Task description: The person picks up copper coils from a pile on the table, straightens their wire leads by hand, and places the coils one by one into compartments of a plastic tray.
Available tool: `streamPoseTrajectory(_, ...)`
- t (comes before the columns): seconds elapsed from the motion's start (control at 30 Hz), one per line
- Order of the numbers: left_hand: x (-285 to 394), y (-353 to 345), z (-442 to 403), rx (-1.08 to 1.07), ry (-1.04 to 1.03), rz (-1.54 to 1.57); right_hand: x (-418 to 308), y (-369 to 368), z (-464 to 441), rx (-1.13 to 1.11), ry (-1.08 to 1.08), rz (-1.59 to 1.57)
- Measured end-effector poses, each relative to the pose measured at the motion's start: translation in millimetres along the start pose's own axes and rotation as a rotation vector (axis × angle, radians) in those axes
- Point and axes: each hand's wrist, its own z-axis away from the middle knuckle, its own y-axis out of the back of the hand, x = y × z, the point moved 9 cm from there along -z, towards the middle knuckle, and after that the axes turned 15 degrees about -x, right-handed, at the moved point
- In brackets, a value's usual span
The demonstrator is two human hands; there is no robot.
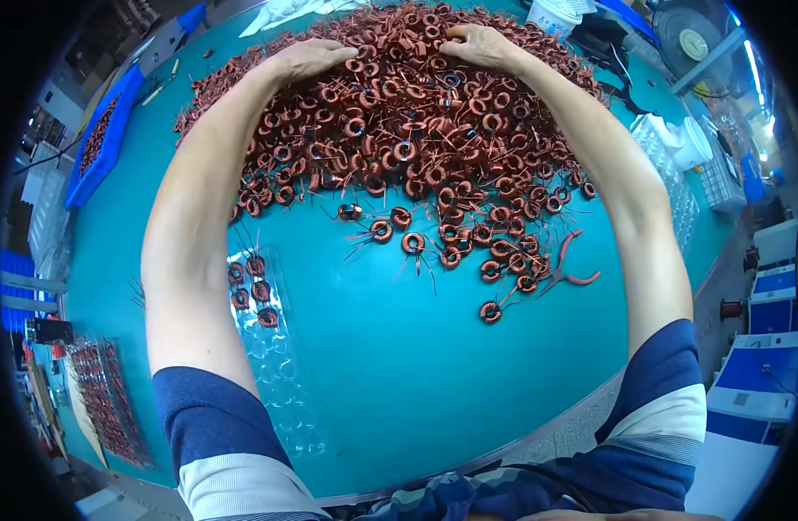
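A large heap of copper-wound toroidal coils [408, 122] covers the far half of the table. On the left of its upper part lies my left hand [316, 59], fingers stretched inward over the coils. Opposite it, my right hand [486, 48] reaches in from the right, its fingers apart and touching the heap's top. Neither hand shows a coil clearly held. Some loose coils [413, 243] lie in front of the heap. Beside my left forearm, a clear plastic blister tray [282, 365] has several coils in its far pockets.
Red-handled pliers [566, 269] lie right of the loose coils on the green table [399, 365]. A blue bin [112, 148] holding small parts stands at the left. White tubs [694, 143] and clear trays [668, 165] are at the right. Filled coil trays [108, 399] stand lower left.
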Motion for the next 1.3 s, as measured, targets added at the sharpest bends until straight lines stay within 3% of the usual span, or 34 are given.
streamPoseTrajectory(0.1, 1, 1, -2, 0.115, -0.016, -0.093, -6, -2, 9, -0.003, 0.027, -0.028)
streamPoseTrajectory(0.27, 14, -9, 5, 0.058, -0.032, -0.04, -25, -14, 25, -0.15, 0.083, -0.086)
streamPoseTrajectory(0.47, 28, -17, 25, -0.015, -0.032, -0.011, -33, -21, 37, -0.166, 0.086, -0.097)
streamPoseTrajectory(0.6, 36, -19, 33, 0.075, -0.038, -0.107, -50, -23, 46, -0.296, 0.129, -0.063)
streamPoseTrajectory(0.63, 34, -21, 31, 0.05, -0.029, -0.07, -38, -31, 36, -0.253, 0.158, -0.064)
streamPoseTrajectory(0.67, 30, -20, 29, 0.177, -0.052, -0.109, -27, -38, 26, -0.209, 0.187, -0.068)
streamPoseTrajectory(0.73, 28, -26, 26, 0.022, -0.059, -0.06, -63, -20, 63, -0.362, 0.073, -0.184)
streamPoseTrajectory(0.83, 57, -23, 59, 0.036, -0.068, -0.027, -74, -18, 78, -0.335, 0.111, -0.254)
streamPoseTrajectory(0.87, 61, -25, 67, 0.016, 0.107, 0.02, -72, -20, 77, -0.312, 0.061, -0.238)
streamPoseTrajectory(1.0, 49, -37, 57, 0.085, -0.063, -0.035, -83, -26, 88, -0.367, 0.099, -0.324)
streamPoseTrajectory(1.03, 60, -36, 66, 0.231, -0.185, -0.065, -84, -28, 91, -0.371, 0.101, -0.336)
streamPoseTrajectory(1.07, 51, -39, 58, 0.08, -0.071, -0.117, -90, -23, 96, -0.336, 0.169, -0.288)
streamPoseTrajectory(1.17, 64, -45, 82, 0.084, -0.052, -0.002, -86, -31, 98, -0.331, 0.104, -0.305)
streamPoseTrajectory(1.3, 67, -57, 100, 0.146, -0.087, 0.07, -96, -39, 106, -0.206, 0.195, -0.19)
